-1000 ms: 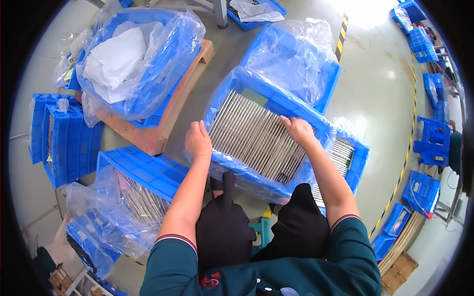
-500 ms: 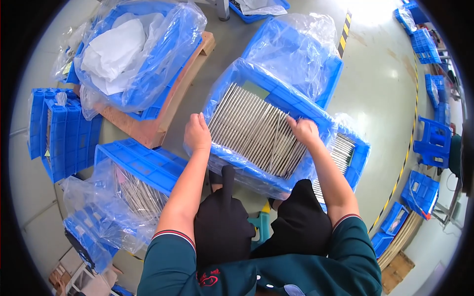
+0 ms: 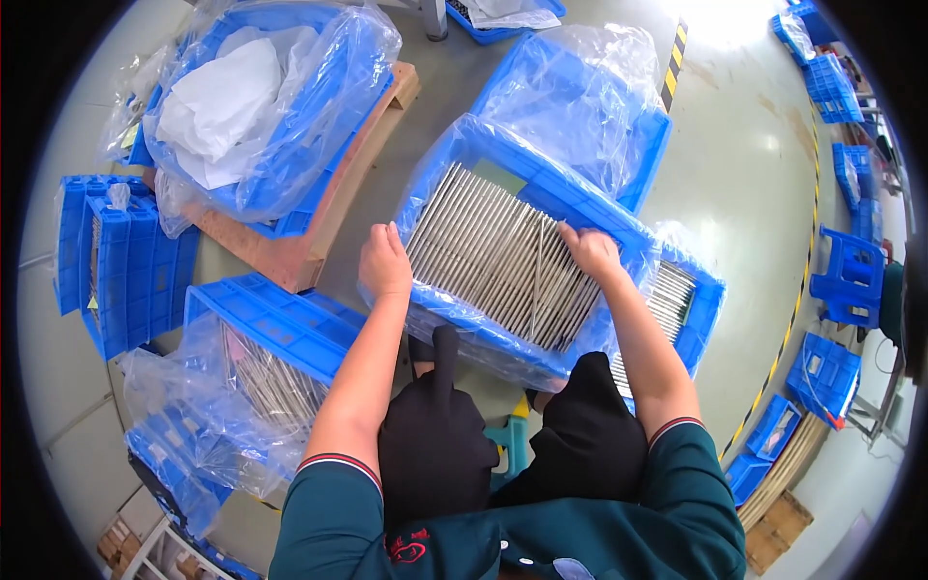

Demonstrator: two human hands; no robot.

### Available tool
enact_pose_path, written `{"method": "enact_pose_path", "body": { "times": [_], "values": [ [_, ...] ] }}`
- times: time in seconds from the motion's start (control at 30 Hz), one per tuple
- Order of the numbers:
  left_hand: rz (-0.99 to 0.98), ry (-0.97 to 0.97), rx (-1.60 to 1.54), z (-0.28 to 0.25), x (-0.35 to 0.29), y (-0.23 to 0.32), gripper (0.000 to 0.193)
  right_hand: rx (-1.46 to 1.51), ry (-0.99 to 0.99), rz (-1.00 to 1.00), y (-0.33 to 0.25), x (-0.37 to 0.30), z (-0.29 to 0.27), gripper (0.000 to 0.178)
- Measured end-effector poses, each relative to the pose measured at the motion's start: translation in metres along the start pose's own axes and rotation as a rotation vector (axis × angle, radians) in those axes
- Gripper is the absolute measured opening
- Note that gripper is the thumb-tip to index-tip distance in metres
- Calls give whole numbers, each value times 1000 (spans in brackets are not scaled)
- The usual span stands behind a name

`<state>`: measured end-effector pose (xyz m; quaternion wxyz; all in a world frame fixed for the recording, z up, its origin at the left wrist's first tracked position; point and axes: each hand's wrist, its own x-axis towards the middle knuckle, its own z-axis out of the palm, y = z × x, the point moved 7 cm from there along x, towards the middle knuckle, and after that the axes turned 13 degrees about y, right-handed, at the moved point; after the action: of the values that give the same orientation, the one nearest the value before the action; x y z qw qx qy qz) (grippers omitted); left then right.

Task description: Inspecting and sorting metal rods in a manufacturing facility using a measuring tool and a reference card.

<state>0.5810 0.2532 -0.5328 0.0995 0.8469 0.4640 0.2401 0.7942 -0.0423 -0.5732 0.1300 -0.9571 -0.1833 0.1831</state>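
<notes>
Slim silvery metal rods (image 3: 474,251) lie in a rectangular blue plastic crate (image 3: 565,191); the right hand (image 3: 593,253) seems to be parting them, left hand (image 3: 385,261) alongside. I can't tell either grip's hold; next wants delicacy.

So the metal rods (image 3: 474,246) in the blue crate (image 3: 580,190) sat in line a second ago — now one rod (image 3: 537,280) lies skewed across its neighbours, steeper than the rest. The right hand (image 3: 592,251) has slid a bit further right along the row. Whole view has tipped slightly too — crate sits higher in frame, and the dark shape at the lower-left edge is gone.
</notes>
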Motion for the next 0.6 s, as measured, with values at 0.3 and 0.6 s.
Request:
{"method": "enact_pose_path", "body": {
  "times": [0.3, 0.6],
  "values": [
    [-22, -29, -8, -4, -2, 2, 26, -45, 95, -35, 7, -3, -22, 60],
    [-6, -30, -29, 2, 0, -3, 30, -143, -15, 118, 18, 0, -17, 68]
  ]
}}
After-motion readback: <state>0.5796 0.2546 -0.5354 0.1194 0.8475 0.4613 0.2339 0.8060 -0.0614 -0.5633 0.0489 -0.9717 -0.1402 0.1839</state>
